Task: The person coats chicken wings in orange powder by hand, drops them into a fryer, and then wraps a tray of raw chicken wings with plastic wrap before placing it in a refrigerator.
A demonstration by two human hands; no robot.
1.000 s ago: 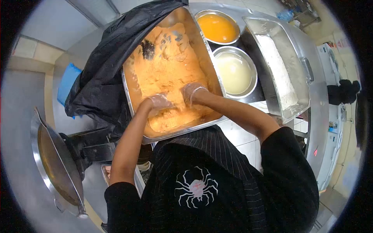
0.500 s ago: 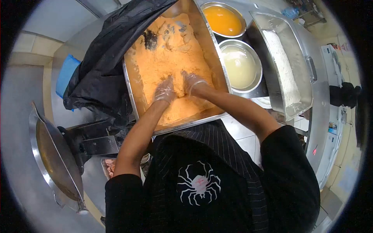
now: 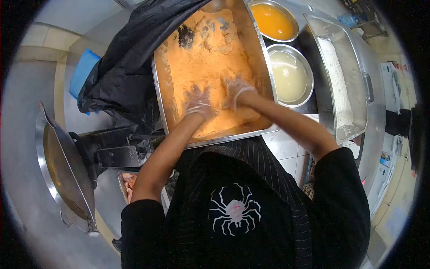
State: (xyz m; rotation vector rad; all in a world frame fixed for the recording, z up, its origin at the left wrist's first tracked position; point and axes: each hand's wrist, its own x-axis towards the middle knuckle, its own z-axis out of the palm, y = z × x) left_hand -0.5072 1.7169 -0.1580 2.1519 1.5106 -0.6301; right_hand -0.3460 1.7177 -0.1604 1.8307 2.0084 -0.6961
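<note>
Both my hands wear clear plastic gloves and lie in a deep metal tray (image 3: 270, 74) of orange seasoned flour (image 3: 188, 69). My left hand (image 3: 198, 102) is open, fingers spread over the surface near the tray's front. To its right, my right hand (image 3: 238, 91) is also open on the flour, its fingers apart and slightly blurred by motion. Farther back in the tray sit a patch of black specks (image 3: 184, 36) and some lumpy, greyish clumps (image 3: 219, 40). I hold no object in either hand.
Right of the tray stand a bowl of orange liquid (image 3: 274, 20), a bowl of pale liquid (image 3: 291, 76) and a deep pan with white flour (image 3: 338, 85). A black plastic sheet (image 3: 123, 85) drapes the tray's left side. At left is a wide metal pan (image 3: 67, 175).
My fingers, partly sunk in the flour before, now show spread on its surface. The mound between my hands looks flatter. The whole scene has shifted slightly rightward in view.
</note>
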